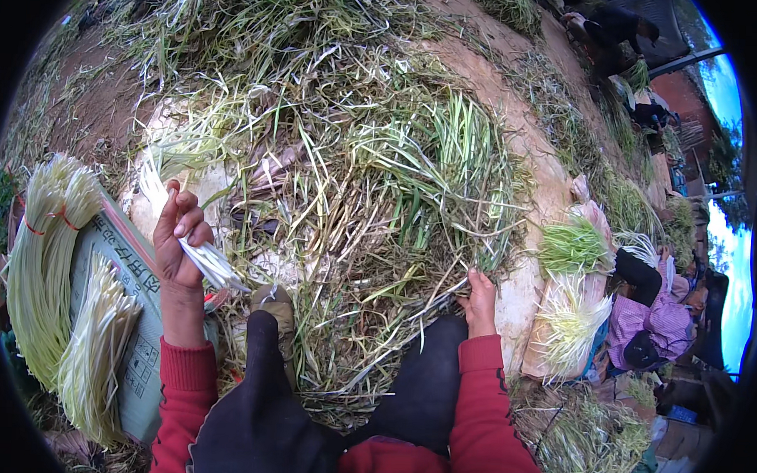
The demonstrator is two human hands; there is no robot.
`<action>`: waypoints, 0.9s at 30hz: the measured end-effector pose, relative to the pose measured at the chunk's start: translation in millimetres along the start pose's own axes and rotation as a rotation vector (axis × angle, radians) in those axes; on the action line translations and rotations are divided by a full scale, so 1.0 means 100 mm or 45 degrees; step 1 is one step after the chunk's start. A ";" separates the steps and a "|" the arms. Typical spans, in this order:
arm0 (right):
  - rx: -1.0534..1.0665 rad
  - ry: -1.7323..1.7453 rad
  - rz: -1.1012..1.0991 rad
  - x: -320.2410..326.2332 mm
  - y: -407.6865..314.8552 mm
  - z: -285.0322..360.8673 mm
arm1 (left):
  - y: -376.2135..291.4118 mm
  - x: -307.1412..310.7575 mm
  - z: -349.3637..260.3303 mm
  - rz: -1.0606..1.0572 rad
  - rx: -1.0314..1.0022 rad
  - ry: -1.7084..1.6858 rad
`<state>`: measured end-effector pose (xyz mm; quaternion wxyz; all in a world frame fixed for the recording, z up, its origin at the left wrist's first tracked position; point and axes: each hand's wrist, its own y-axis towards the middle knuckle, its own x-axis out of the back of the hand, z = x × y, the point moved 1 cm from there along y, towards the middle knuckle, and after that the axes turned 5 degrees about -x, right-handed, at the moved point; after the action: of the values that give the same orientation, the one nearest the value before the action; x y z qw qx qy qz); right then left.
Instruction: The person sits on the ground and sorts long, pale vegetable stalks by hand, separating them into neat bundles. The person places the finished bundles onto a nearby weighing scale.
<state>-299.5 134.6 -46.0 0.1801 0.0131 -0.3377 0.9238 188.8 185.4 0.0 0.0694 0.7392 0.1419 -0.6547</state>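
My left hand [179, 242] is raised and closed around a small bunch of pale, leek-like stalks [210, 263]. Their white ends point down toward my shoe, and paler leaves fan out above the fist. By my right knee, my right hand [480, 306] pinches a few thin stalks [442, 296] at the edge of a litter heap; its far fingers are partly hidden. Between my hands spreads a tangled heap of green and dry leaves and stalks [366, 217]. A greener clump [460, 139] lies on its far right side.
At left, tied bundles of long pale stalks [46, 268] and another pale bundle [96, 345] rest on a printed green sack [146, 353]. My shoe [279, 314] stands in the litter. At right, a person in a checked top [650, 321] sits beside piled stalks [572, 318]. Others work farther back.
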 end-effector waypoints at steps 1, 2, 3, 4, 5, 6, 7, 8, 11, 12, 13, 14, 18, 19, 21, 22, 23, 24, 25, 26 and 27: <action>-0.024 -0.081 -0.127 0.10 0.01 -0.02 | 0.00 0.02 0.00 0.002 0.005 0.002; 0.020 -0.112 -0.218 0.21 0.02 -0.03 | 0.01 0.02 0.01 0.004 0.009 0.003; 0.062 -0.144 -0.323 0.35 0.03 -0.02 | 0.01 0.03 0.05 -0.018 0.014 0.011; 0.354 -0.171 -0.401 0.41 0.09 0.00 | 0.01 0.03 0.10 -0.041 0.018 0.020; 0.553 -0.250 -0.412 0.50 0.13 0.03 | 0.02 0.04 0.14 -0.064 0.020 0.028; 0.741 -0.326 -0.401 0.37 0.09 0.16 | 0.02 0.06 0.14 -0.081 0.021 0.052; 0.933 -0.406 -0.392 0.23 0.04 0.33 | 0.01 0.06 0.16 -0.083 0.032 0.062; 1.017 -0.502 -0.352 0.11 0.03 0.47 | 0.01 0.05 0.19 -0.083 0.045 0.070; 1.057 -0.677 -0.129 -0.31 0.13 0.78 | 0.02 0.11 0.26 -0.042 0.086 0.064; 1.171 -0.898 -0.154 -0.42 0.19 0.86 | 0.02 0.13 0.30 -0.037 0.098 0.067; 1.278 -1.110 -0.166 -0.55 0.26 0.90 | 0.03 0.13 0.30 -0.032 0.101 0.084; 1.459 -1.326 -0.211 -0.65 0.33 0.93 | 0.03 0.15 0.31 -0.043 0.111 0.087; 1.429 -1.997 -0.408 -0.78 0.51 0.92 | 0.03 0.10 0.39 -0.176 0.122 0.121; 1.358 -2.114 -0.346 -0.75 0.52 0.95 | 0.04 0.07 0.42 -0.232 0.120 0.134; 1.237 -2.106 -0.303 -0.75 0.40 1.09 | 0.05 0.10 0.41 -0.216 0.120 0.131; 1.294 -1.843 -0.343 -0.71 0.32 1.22 | 0.05 0.10 0.42 -0.222 0.118 0.130; 1.354 -1.540 -0.432 -0.75 0.17 1.37 | 0.04 0.09 0.39 -0.229 0.108 0.139; 1.533 -1.185 -0.469 -0.70 0.04 1.58 | 0.04 0.07 0.39 -0.263 0.094 0.129; 1.429 -0.782 -0.427 -0.67 -0.11 1.78 | 0.04 0.06 0.37 -0.270 0.079 0.132; 1.260 -0.308 -0.363 -0.72 -0.39 1.92 | 0.04 0.07 0.35 -0.283 0.058 0.140; 1.413 -0.069 -0.297 -0.61 -0.51 2.01 | 0.04 0.06 0.37 -0.288 0.050 0.129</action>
<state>-244.7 25.1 131.7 0.2384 0.1666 0.1975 0.9362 155.6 171.8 -11.6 -0.0267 0.7519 0.2151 -0.6227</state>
